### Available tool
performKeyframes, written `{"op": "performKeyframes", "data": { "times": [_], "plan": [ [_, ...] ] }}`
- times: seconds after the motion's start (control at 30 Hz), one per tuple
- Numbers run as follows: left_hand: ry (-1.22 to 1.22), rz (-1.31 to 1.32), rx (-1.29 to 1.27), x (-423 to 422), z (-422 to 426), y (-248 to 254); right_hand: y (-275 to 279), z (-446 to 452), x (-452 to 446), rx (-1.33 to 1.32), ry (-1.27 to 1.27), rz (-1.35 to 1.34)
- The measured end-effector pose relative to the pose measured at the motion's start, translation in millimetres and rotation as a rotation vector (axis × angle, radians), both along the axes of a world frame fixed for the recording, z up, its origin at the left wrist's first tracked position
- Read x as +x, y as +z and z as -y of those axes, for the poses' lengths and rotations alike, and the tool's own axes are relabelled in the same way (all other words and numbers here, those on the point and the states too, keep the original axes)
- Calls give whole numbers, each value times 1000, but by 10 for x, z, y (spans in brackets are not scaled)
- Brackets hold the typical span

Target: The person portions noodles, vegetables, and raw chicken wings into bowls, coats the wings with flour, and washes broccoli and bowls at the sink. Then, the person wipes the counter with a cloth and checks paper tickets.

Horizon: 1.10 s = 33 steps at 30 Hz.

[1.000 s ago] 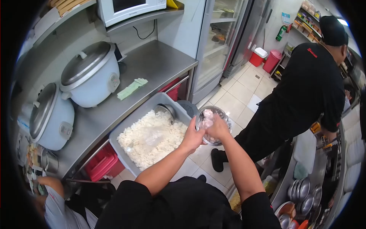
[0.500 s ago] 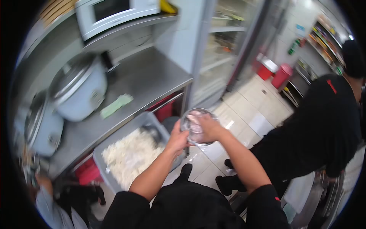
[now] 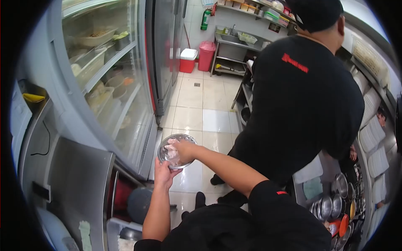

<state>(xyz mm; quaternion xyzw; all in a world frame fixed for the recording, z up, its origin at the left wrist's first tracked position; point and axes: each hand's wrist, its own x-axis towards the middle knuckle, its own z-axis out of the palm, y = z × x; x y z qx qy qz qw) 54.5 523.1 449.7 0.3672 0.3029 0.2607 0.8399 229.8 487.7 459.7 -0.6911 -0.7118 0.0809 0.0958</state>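
A round metal bowl [image 3: 190,138] is held up in front of my body, above the tiled floor. My left hand [image 3: 164,172] grips its near left rim from below, fingers closed on it. Inside the bowl is my right hand [image 3: 184,151], touching pale pinkish pieces [image 3: 171,151] that look like raw meat; its fingertips are hidden among them. At the bottom left, part of a grey tub [image 3: 112,229] with white rice and a metal bowl shows beside the steel counter.
A glass-door fridge [image 3: 144,121] stands left of the bowl. Close on the right, a co-worker in black [image 3: 305,104] faces away. Stacked metal bowls [image 3: 326,207] sit at lower right. Red bins [image 3: 207,56] and a sink [image 3: 234,39] are at the back.
The view has swung right, so the rice tub and cookers have slid to the lower left, mostly out of view. The bowl has moved away from the tub, still in my hands.
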Motion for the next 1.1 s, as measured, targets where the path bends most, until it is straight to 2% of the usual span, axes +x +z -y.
{"op": "performKeyframes", "data": {
  "times": [0.03,0.13,0.17,0.23,0.37,0.47,0.57,0.7,0.9,1.0,1.1],
  "plan": [
    [-10,16,-13,192,-50,-11,183,4,146,-56,0,12],
    [-26,68,-50,799,-189,-129,560,-148,717,-121,-172,-191],
    [-41,82,-61,1008,-298,-150,527,-180,937,148,-107,-249],
    [-11,90,-54,1389,-433,27,570,-354,1284,361,-279,-306],
    [13,102,-10,1919,-842,64,645,-513,1941,412,-764,-557],
    [-22,64,37,2250,-1211,179,400,-692,2453,525,-907,-537],
    [-40,75,95,2641,-1606,298,519,-834,2751,257,-1000,-1026],
    [-89,42,143,3279,-2196,252,401,-1021,3315,287,-1069,-1276],
    [-380,52,206,4332,-2689,482,288,-597,3749,627,-1237,-1568],
    [-557,36,219,5362,-2426,646,-77,-79,4131,808,-1290,-1621],
    [-782,123,157,6240,-1790,843,-231,321,4255,992,-1434,-1619]
  ]
}}
